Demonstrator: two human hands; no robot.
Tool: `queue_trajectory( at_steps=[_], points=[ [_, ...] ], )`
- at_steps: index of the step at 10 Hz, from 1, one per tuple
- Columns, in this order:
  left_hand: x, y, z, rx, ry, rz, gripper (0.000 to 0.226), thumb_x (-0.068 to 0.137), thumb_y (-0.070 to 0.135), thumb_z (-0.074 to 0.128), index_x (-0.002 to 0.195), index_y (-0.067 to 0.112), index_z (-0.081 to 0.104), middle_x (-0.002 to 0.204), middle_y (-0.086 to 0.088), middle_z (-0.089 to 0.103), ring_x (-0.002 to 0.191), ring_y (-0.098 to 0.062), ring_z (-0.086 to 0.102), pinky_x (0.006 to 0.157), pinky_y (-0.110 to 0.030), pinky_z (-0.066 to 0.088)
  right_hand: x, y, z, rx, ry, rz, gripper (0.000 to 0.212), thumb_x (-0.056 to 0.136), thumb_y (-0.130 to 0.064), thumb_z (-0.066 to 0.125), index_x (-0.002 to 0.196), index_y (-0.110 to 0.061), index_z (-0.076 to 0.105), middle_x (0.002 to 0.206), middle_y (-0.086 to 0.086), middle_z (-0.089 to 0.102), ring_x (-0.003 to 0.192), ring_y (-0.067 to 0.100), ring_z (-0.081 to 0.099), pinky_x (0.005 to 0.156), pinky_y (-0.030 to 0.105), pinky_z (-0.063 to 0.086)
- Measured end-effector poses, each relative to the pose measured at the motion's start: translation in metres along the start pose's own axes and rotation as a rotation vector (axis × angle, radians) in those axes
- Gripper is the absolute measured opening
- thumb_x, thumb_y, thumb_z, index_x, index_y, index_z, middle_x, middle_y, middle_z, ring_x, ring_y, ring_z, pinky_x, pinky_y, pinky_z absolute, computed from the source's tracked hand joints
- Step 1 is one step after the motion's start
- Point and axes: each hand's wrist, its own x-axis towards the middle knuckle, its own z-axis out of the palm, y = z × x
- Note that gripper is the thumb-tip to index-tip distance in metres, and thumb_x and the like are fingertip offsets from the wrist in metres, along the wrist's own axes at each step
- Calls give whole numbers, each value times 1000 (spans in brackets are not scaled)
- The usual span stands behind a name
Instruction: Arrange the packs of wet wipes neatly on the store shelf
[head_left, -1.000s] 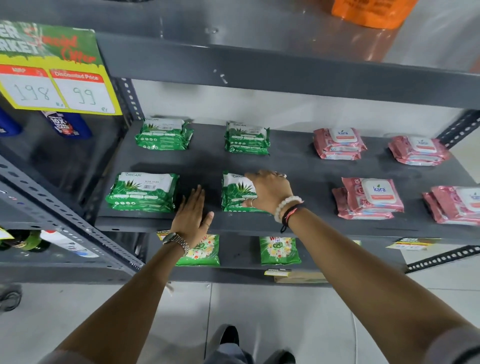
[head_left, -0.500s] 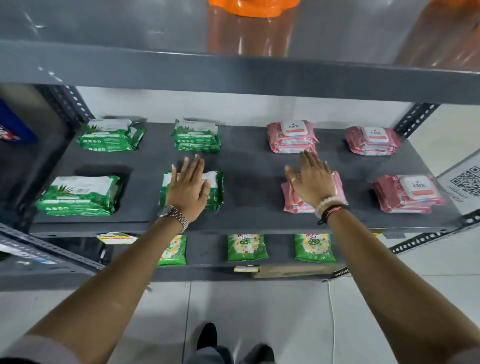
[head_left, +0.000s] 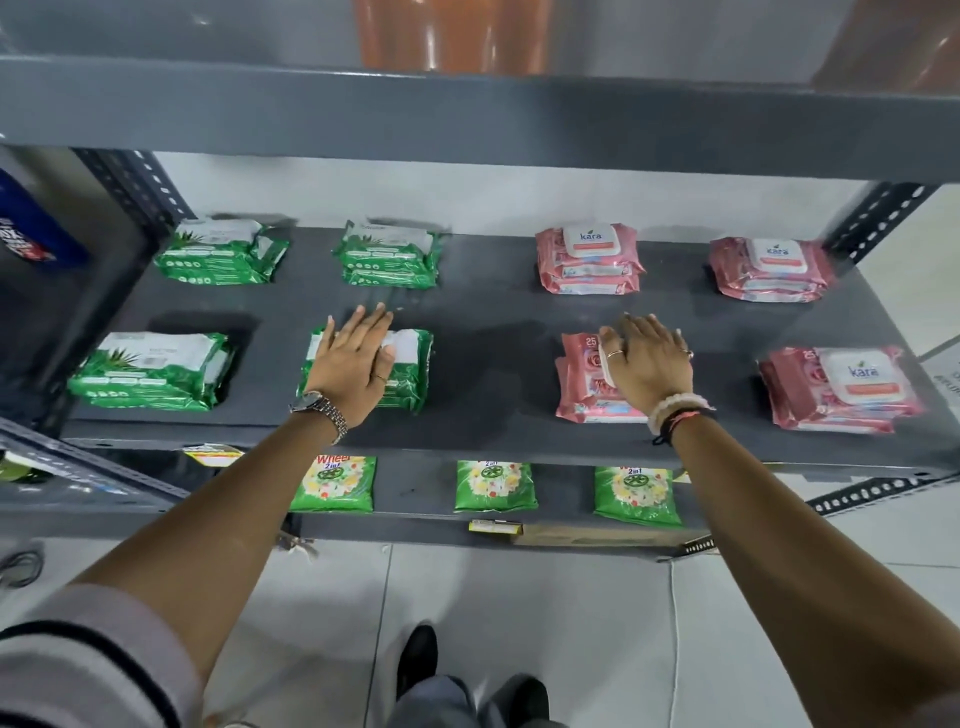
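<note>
The left hand (head_left: 353, 364) is lying flat and unclenched on a green pack stack (head_left: 410, 371) at 9 o'clock, the right hand (head_left: 649, 364) likewise pressing a pink pack stack (head_left: 579, 384) at 3 o'clock of the shelf (head_left: 493, 332), squaring edges best done by gentle even nudging.

I see my left hand (head_left: 356, 358) lying flat, fingers spread, on the green wipes stack (head_left: 410, 371) at frame centre-left, and my right hand (head_left: 649, 364) flat on the pink Kara stack (head_left: 579, 379) at centre-right. The grey shelf (head_left: 488, 332) carries 8 stacks in 2 rows: 4 green on the left, 4 pink on the right. Below, 3 green Wheel packets (head_left: 493, 486) stand on the lower shelf.
</note>
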Motion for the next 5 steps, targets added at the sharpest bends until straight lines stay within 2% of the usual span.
queue_trajectory(
  at_steps=[3, 4, 5],
  points=[
    [2, 2, -1, 19, -34, -20, 61, 91, 42, 11, 142, 14, 27, 152, -4, 27, 141, -20, 13, 115, -42, -2, 4, 5, 1, -10, -47, -7, 77, 85, -54, 8, 131, -8, 50, 145, 13, 47, 138, 32, 36, 117, 55, 20],
    [-1, 6, -10, 12, -78, -48, 63, 91, 41, 9, 144, 8, 15, 155, -8, 13, 142, -20, 1, 115, -43, -7, 2, 1, -8, -58, -78, -13, 72, 92, -52, 9, 146, -8, 24, 157, 12, 23, 147, 32, 13, 118, 56, 0],
    [-11, 23, -18, -25, 58, 31, 65, 91, 40, 11, 143, 1, 10, 155, -14, 7, 141, -21, -3, 115, -42, -4, -14, -5, -17, -27, 117, -137, 78, 88, -56, 7, 149, -9, 14, 160, 11, 13, 148, 28, -1, 115, 55, -11]
  ],
)
